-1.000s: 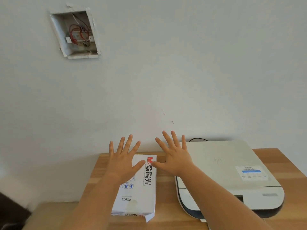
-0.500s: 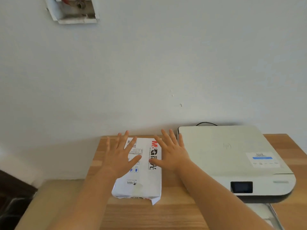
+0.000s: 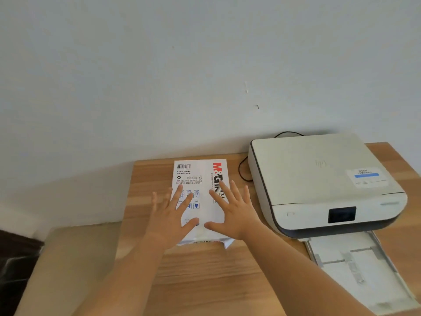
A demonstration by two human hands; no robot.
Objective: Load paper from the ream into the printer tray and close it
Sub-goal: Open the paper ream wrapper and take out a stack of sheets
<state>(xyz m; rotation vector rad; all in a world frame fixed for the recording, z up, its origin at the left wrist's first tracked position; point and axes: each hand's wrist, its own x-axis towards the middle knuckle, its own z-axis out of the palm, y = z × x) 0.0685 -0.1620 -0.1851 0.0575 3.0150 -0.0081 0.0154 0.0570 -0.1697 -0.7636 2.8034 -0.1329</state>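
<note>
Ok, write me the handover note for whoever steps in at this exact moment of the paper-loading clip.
Left hand: open, fingers spread, over the near left part of the ream, holding nothing.
Right hand: open, spread over the ream's near right part, holding nothing.
Whether the palms touch the wrapper cannot be told.
The ream lies flat on the wooden table, left of the printer; its near end looks torn open.
Printer tray is pulled out at the front.
Left: take sheets out, load the tray, push it shut.

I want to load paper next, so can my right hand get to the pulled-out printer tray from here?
Probably yes. The right hand is open over the ream, holding nothing, and the tray lies open to its right with only bare table between.
</note>
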